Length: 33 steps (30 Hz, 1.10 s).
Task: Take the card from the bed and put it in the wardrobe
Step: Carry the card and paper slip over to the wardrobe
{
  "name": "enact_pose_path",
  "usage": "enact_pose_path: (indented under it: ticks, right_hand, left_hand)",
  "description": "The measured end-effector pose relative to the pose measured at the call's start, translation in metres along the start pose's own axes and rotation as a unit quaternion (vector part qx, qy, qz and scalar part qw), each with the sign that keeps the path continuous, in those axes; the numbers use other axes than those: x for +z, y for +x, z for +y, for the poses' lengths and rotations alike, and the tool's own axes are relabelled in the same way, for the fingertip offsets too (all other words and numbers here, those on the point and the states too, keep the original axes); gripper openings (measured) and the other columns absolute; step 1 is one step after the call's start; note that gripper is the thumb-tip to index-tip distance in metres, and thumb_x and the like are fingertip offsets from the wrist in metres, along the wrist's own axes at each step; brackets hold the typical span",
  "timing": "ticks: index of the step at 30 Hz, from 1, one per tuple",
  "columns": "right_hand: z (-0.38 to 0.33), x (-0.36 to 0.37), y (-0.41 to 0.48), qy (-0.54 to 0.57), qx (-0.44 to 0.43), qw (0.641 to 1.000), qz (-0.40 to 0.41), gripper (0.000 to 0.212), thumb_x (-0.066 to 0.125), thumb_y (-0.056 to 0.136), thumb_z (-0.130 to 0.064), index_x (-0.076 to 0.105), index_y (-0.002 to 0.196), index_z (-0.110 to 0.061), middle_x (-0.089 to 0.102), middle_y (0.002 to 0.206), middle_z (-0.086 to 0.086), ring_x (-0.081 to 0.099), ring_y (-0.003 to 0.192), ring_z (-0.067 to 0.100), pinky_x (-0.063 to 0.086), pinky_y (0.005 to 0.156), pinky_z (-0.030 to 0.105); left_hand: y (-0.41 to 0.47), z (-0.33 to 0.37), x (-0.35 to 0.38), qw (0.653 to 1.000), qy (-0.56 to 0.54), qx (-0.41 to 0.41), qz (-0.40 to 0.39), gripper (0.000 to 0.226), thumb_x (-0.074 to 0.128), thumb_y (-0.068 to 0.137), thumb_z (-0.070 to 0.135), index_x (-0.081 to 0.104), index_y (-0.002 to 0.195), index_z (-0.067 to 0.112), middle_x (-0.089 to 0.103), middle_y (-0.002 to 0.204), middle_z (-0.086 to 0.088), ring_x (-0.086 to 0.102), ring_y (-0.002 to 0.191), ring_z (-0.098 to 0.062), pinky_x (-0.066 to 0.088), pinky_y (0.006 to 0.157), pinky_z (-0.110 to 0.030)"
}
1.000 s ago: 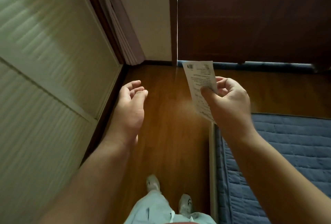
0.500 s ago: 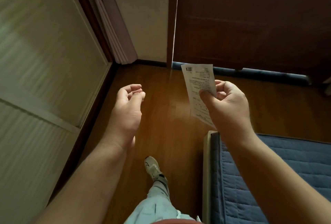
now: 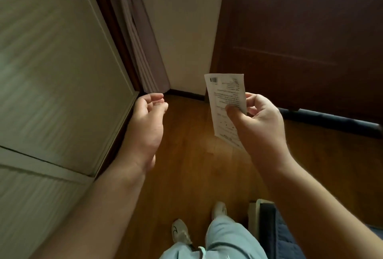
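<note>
The card (image 3: 222, 101) is a white printed slip with a barcode at its top left, held upright in the air. My right hand (image 3: 259, 126) pinches its lower right part between thumb and fingers. My left hand (image 3: 146, 128) is raised, empty, fingers loosely curled and apart, close to the lower corner of the pale ribbed wardrobe door (image 3: 58, 68) on the left. That door appears closed. Only a corner of the bed (image 3: 275, 236) with its blue quilted cover shows at the lower right.
A dark brown wooden door (image 3: 300, 30) stands ahead on the right. A folded curtain (image 3: 136, 30) hangs in the corner beside a cream wall. I stand on a wood floor (image 3: 186, 165), with pale trousers and white shoes below.
I have stepped forward and the view has tilted up; the bed has slid down to the lower right corner. Both hands kept their pose, and the card stays in my right hand.
</note>
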State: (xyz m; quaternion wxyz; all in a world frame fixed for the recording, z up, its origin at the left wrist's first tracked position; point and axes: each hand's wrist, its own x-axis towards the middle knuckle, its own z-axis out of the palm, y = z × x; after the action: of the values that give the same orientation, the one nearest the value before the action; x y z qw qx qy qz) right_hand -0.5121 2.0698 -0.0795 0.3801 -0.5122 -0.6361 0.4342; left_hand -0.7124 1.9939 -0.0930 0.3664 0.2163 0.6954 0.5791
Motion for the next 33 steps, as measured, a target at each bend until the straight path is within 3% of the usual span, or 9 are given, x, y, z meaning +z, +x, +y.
enact_pose_path:
  ticks: [3,7,11,17,22,29,33]
  right_hand:
    - [-0.001,0.023,0.047,0.012,0.004,1.0,-0.018,0.009,0.073,0.09,-0.037,0.068,0.092,-0.03,0.068,0.125,-0.016,0.063,0.118,0.007,0.06,0.073,0.027]
    - [-0.003,0.05,0.119,0.037,-0.009,0.998,-0.055,0.008,0.072,0.088,-0.038,0.069,0.092,-0.031,0.069,0.123,-0.015,0.065,0.116,0.008,0.056,0.054,0.014]
    - [-0.012,0.074,0.2,0.05,-0.018,0.994,-0.095,0.01,0.074,0.09,-0.032,0.07,0.096,-0.026,0.07,0.118,-0.016,0.068,0.1,-0.005,0.052,0.052,0.006]
    - [-0.04,0.103,0.312,0.069,-0.039,0.988,-0.133,0.017,0.075,0.084,-0.035,0.072,0.102,-0.034,0.076,0.11,-0.011,0.074,0.093,-0.002,0.057,0.058,0.011]
    - [-0.058,0.131,0.369,0.063,-0.046,0.982,-0.17,0.017,0.075,0.083,-0.036,0.072,0.099,-0.037,0.078,0.105,-0.014,0.075,0.097,0.002,0.064,0.079,0.031]
    - [-0.071,0.171,0.415,0.031,-0.071,0.97,-0.23,0.018,0.075,0.089,-0.032,0.07,0.106,-0.033,0.075,0.107,-0.016,0.073,0.099,0.001,0.063,0.072,0.024]
    - [-0.076,0.199,0.434,0.024,-0.077,0.966,-0.247,0.016,0.075,0.089,-0.031,0.071,0.104,-0.032,0.076,0.106,-0.015,0.074,0.092,0.0,0.055,0.055,0.008]
  left_hand:
    - [0.038,0.009,0.003,1.0,0.003,0.0,0.022,0.021,0.057,0.089,0.04,0.063,0.11,0.041,0.066,0.114,0.018,0.059,0.114,-0.003,0.046,0.094,-0.035]
    - [0.096,0.026,0.012,0.998,0.006,0.005,0.07,0.019,0.057,0.096,0.037,0.062,0.114,0.039,0.064,0.113,0.018,0.06,0.111,-0.003,0.047,0.094,-0.035]
    - [0.153,0.054,0.027,0.993,0.013,0.016,0.12,0.019,0.056,0.098,0.037,0.062,0.116,0.039,0.063,0.117,0.018,0.059,0.112,-0.003,0.047,0.093,-0.036]
    - [0.225,0.098,0.049,0.981,0.004,0.028,0.194,0.026,0.055,0.098,0.042,0.06,0.123,0.038,0.063,0.121,0.018,0.059,0.112,-0.003,0.049,0.091,-0.036]
    - [0.256,0.116,0.053,0.968,-0.012,0.026,0.247,0.034,0.053,0.088,0.048,0.06,0.121,0.042,0.063,0.116,0.023,0.06,0.109,0.0,0.05,0.094,-0.037]
    - [0.298,0.123,0.042,0.953,-0.024,0.015,0.302,0.033,0.053,0.093,0.042,0.059,0.126,0.038,0.061,0.124,0.022,0.058,0.115,-0.003,0.048,0.103,-0.044]
    - [0.325,0.124,0.032,0.95,-0.027,0.015,0.311,0.037,0.051,0.089,0.043,0.058,0.125,0.039,0.061,0.124,0.022,0.057,0.114,-0.001,0.047,0.104,-0.044]
